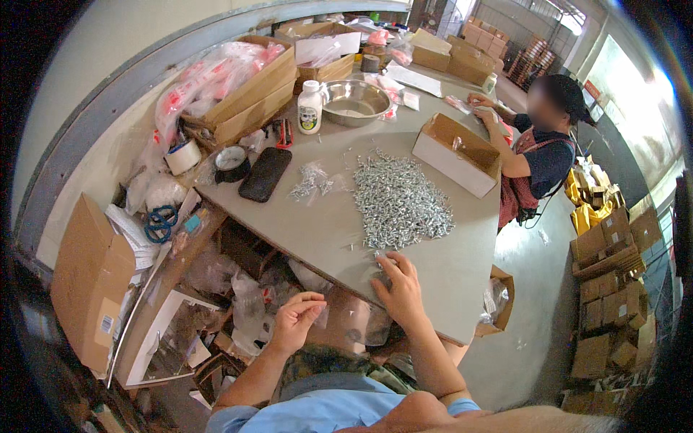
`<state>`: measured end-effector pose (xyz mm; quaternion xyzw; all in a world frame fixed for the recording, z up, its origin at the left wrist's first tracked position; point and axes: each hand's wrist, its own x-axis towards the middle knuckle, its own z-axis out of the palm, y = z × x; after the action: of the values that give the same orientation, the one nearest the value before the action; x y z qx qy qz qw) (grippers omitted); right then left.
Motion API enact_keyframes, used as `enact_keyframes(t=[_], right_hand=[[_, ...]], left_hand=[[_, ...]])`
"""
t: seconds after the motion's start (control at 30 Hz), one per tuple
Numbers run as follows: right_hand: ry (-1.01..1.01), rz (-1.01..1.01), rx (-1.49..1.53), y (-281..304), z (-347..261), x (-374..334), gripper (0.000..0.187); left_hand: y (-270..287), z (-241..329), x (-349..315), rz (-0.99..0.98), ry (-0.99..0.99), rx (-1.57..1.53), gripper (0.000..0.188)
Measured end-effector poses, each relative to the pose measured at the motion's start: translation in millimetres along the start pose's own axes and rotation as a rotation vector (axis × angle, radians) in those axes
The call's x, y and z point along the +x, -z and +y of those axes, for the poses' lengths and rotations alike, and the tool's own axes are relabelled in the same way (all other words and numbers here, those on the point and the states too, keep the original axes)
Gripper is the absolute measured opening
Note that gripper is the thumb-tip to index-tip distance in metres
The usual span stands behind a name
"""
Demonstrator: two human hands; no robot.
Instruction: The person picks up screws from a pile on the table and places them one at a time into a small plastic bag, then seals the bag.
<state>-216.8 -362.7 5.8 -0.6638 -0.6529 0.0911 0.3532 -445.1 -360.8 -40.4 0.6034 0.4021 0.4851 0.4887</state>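
Note:
A big heap of small silver screws point(399, 198) lies in the middle of the grey table point(317, 231). My right hand point(399, 291) rests flat at the table's near edge, fingers curled over a few loose screws just below the heap. My left hand point(294, 319) hovers below the table edge, fingers pinched together on the rim of a clear plastic bag point(354, 321) that hangs between both hands. A smaller cluster of bagged screws point(312, 180) lies left of the heap.
A black case point(265, 174), tape rolls point(183, 156), a white bottle point(310, 107), a steel bowl point(355, 102) and an open white carton point(457, 154) stand on the table. Another person point(538, 148) works at the right side. Cardboard boxes point(610, 289) crowd the floor.

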Motion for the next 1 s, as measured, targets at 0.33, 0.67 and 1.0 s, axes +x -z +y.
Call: enact_keyframes(t=[0.33,0.67,1.0], right_hand=[[-0.08,0.051,-0.025,-12,0,-4,0.033],[-0.027,0.044,-0.04,-13,5,1,0.023],[-0.059,0.0,0.048,-9,6,1,0.017]], left_hand=[[-14,-75,-33,-0.478,0.399,-0.006,0.023],[-65,-76,-44,-0.56,0.377,0.015,0.036],[-63,-73,-51,-0.427,0.3,0.089,0.036]])
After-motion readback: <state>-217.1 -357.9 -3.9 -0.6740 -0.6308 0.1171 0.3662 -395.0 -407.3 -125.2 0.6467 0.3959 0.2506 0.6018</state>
